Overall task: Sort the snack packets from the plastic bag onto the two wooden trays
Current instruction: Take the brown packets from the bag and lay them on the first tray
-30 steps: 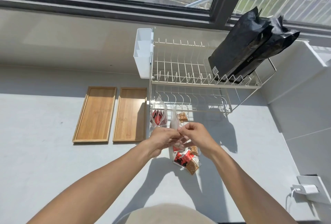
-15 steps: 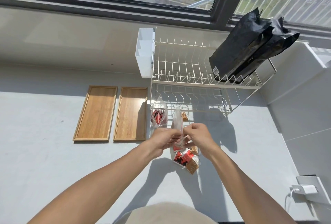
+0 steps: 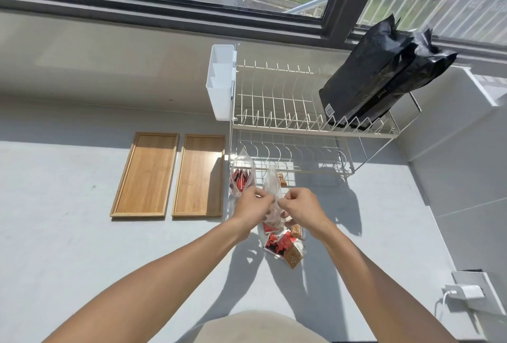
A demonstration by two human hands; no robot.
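A sunlit grey tabletop (image 3: 68, 246) under a window carries two bare wooden trays (image 3: 148, 175). The left hand (image 3: 251, 205) and right hand (image 3: 300, 205) each pinch the clear plastic bag (image 3: 273, 192) upright, probably to open it; snack packets (image 3: 282, 245) lie beneath.

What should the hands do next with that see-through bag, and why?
Probably pull the clear plastic bag open. Both hands, left and right, pinch its top, the packets sit inside it below, and both wooden trays hold nothing.
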